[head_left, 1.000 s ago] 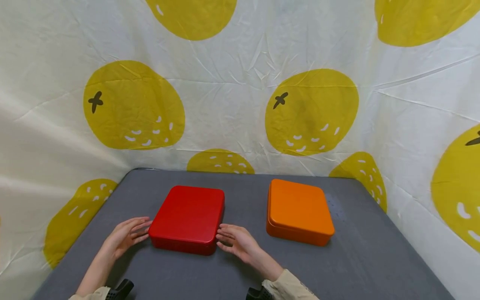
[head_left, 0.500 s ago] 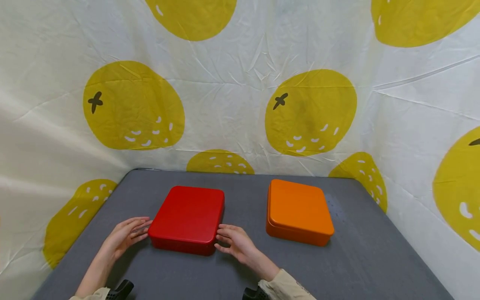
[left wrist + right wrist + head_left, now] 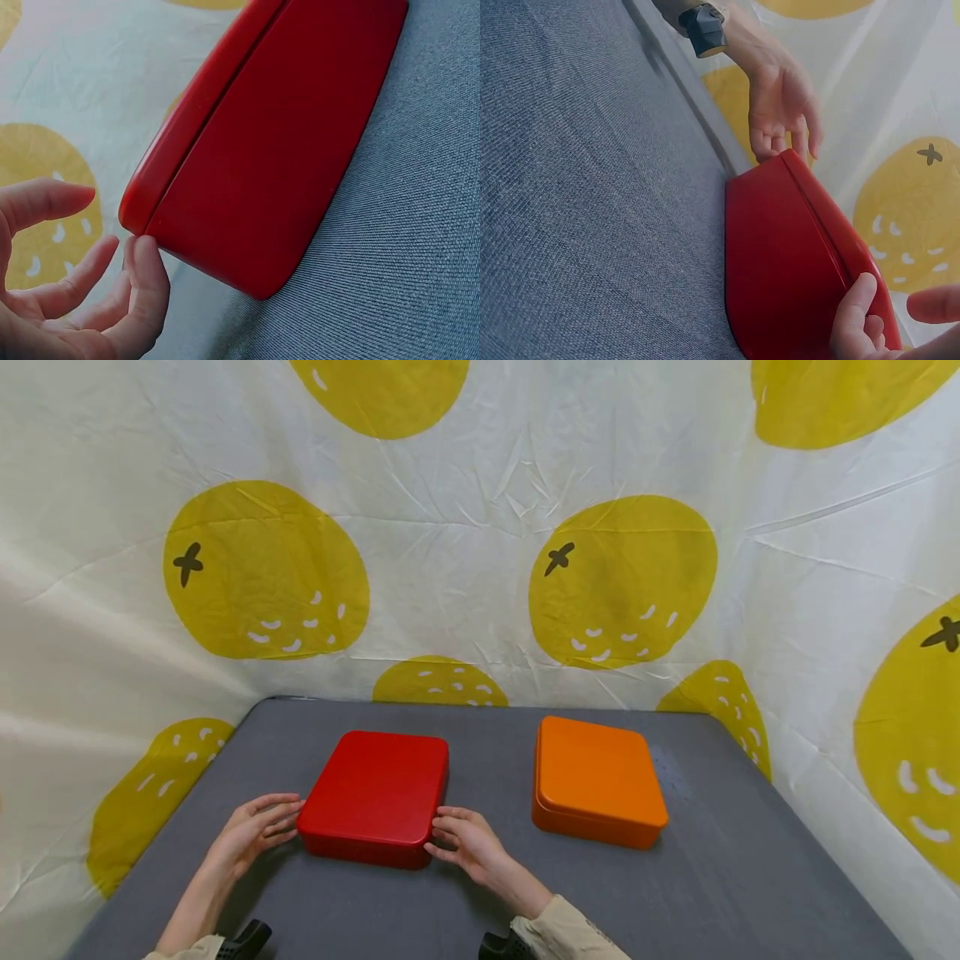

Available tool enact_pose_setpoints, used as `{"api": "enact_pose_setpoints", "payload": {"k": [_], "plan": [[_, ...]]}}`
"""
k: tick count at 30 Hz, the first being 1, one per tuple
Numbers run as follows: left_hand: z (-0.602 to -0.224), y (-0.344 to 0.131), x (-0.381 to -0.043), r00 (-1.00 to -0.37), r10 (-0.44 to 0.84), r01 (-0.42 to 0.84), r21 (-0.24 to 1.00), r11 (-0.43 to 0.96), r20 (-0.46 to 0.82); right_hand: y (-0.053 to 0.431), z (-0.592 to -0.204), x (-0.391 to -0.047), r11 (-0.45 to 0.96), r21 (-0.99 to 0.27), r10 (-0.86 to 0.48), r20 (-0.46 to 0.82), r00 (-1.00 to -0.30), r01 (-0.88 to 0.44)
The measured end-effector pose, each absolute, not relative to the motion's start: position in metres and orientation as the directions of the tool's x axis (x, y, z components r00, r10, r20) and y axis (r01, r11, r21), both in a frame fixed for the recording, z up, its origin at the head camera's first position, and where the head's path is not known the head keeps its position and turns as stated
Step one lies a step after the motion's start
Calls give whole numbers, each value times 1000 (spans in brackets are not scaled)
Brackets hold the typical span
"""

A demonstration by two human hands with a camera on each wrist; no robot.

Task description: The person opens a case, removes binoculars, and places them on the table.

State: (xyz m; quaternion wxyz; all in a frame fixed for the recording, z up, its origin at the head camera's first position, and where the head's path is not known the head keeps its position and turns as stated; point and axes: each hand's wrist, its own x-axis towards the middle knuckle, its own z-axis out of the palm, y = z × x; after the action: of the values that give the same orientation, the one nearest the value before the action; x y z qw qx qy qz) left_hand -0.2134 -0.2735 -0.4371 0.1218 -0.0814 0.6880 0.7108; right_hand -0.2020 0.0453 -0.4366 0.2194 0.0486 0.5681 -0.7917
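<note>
A square red lidded tin (image 3: 378,785) sits on the grey table between both hands. My left hand (image 3: 247,835) is at its left side with loosely bent fingers; in the left wrist view, fingertips (image 3: 146,247) touch the corner at the lid seam. At the front right corner is my right hand (image 3: 472,843). Its thumb (image 3: 857,296) touches the front face along the seam in the right wrist view, and the other fingers lie by the right side, their tips partly hidden. The lid lies on the tin, with a thin dark seam below it.
An orange lidded tin (image 3: 600,781) of similar shape stands to the right on the grey table (image 3: 675,902). White cloth (image 3: 450,568) printed with yellow fruit hangs behind and along both sides. Each wrist wears a black device.
My right hand has shifted slightly left, its thumb coming a little further over the tin's front corner. The left hand and both tins stay nearly in place.
</note>
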Motion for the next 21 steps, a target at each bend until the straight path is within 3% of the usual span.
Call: {"api": "enact_pose_setpoints", "payload": {"k": [21], "plan": [[-429, -269, -208, -959, 125, -267, 959, -97, -255, 44, -426, -201, -252, -893, -277, -302, -912, 372]]}}
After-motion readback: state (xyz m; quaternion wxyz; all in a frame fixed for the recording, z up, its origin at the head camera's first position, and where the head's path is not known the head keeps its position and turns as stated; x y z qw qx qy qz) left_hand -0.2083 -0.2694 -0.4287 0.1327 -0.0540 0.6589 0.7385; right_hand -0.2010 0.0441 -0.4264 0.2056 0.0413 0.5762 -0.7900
